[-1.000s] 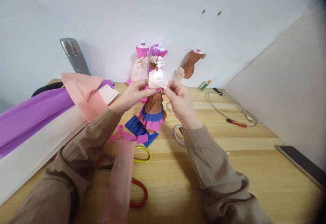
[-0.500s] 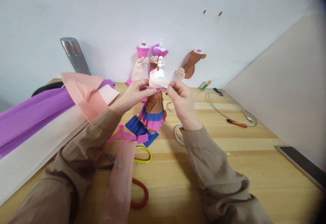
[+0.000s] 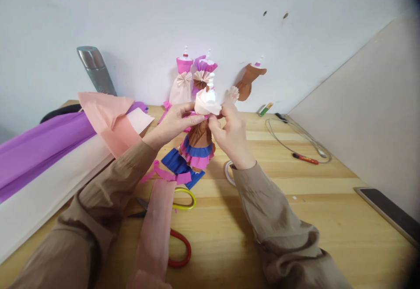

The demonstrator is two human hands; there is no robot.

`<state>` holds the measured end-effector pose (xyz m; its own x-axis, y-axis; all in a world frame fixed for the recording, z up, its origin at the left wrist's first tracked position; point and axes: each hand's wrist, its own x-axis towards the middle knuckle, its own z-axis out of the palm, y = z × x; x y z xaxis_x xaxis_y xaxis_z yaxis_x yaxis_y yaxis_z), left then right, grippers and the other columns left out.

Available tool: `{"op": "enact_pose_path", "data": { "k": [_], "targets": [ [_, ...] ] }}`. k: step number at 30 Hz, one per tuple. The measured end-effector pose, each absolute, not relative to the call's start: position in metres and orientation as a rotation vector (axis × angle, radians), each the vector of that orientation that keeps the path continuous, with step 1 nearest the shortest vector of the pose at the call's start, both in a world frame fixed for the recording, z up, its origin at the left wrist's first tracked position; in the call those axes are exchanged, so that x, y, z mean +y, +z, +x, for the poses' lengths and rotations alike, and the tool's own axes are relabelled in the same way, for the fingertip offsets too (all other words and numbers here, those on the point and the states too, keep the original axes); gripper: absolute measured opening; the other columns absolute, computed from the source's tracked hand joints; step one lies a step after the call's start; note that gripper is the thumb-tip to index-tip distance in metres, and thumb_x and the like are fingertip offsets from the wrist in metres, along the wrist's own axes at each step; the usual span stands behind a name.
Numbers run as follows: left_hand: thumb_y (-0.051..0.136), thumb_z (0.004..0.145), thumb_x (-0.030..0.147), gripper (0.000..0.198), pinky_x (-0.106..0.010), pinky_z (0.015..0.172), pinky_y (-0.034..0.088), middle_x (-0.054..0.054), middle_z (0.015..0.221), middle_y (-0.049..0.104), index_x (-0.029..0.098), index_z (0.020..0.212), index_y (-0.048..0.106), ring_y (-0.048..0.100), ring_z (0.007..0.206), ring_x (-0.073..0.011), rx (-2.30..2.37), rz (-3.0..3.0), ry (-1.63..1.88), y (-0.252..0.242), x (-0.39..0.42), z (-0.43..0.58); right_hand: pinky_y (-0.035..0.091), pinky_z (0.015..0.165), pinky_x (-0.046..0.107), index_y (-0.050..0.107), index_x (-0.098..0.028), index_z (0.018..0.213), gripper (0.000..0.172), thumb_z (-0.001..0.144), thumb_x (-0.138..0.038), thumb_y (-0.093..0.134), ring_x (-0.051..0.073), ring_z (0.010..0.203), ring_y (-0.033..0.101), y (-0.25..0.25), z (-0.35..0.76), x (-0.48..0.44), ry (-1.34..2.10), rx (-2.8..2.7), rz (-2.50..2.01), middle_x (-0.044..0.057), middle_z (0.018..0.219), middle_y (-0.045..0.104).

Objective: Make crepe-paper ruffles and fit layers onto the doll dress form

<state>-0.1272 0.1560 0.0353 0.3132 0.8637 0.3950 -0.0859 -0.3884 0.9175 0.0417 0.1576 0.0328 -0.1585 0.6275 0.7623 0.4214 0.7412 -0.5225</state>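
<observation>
My left hand (image 3: 179, 120) is closed round the waist of a small white dress form clad in paper (image 3: 200, 136), which leans slightly rightward between my hands. My right hand (image 3: 230, 133) is drawn narrow beside the loose end of a pale cream paper wrap (image 3: 206, 103); I cannot tell whether it pinches wrap or waist. Just below my fingers, the skirt looks done: brown gathered paper, then a blue ruffle (image 3: 198, 150) and a pink ruffle (image 3: 198, 161). The bodice seems left to finish, since the wrap's end sticks out, not yet flat. Nearer me lie a crumpled blue paper strip (image 3: 175, 162) and red-and-yellow-handled scissors (image 3: 189, 250); beyond my right hand, a brown paper-dressed form (image 3: 248, 80) leans by the wall.
</observation>
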Motion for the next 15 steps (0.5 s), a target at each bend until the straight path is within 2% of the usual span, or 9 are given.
{"op": "enact_pose_path", "data": {
  "k": [6,11,15],
  "targets": [
    [0.073,0.078,0.034,0.034,-0.035,0.091,0.049,-0.009,0.107,0.072,0.012,0.103,0.07,0.064,0.105,-0.0237,0.751,1.675,1.226,0.039,0.152,-0.126,0.032,0.061,0.03,0.041,-0.023,0.068,0.015,0.077,-0.013,0.048,0.015,0.062,0.038,0.032,0.041,0.159,0.393,-1.71,-0.864,-0.003,0.064,0.04],
    [0.072,0.078,0.033,0.033,-0.035,0.091,0.049,-0.009,0.105,0.073,0.013,0.103,0.07,0.064,0.103,-0.0232,0.797,1.686,1.234,0.04,0.151,-0.127,0.037,0.064,0.031,0.038,-0.023,0.061,0.028,0.088,-0.017,0.042,0.016,0.063,0.045,0.039,0.048,0.159,0.505,-1.564,-0.81,-0.002,0.06,0.044],
    [0.073,0.077,0.035,0.035,-0.035,0.088,0.05,-0.009,0.103,0.073,0.013,0.104,0.071,0.065,0.1,-0.023,0.801,1.641,1.239,0.04,0.152,-0.128,0.041,0.064,0.031,0.05,-0.022,0.061,0.029,0.09,-0.026,0.051,0.015,0.063,0.051,0.044,0.057,0.16,0.614,-1.687,-0.752,-0.002,0.06,0.05]
  ]
}}
